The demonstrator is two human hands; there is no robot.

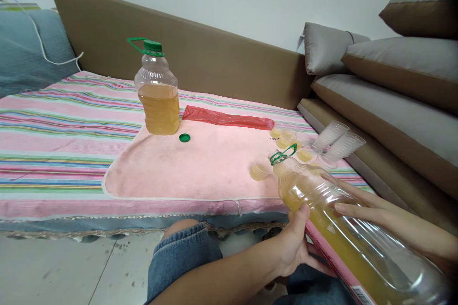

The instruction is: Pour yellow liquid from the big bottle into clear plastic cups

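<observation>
Tilted bottle: left hand's grip half-open beneath, right hand's loosely spread, apparently touching its upper side.

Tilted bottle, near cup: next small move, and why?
I'd ease the bottle slightly left to line its mouth up with the near cup before tipping further. Both the left hand and right hand support it; its uncapped mouth appears right of the cup, over pink cloth, with no stream visible.
</observation>
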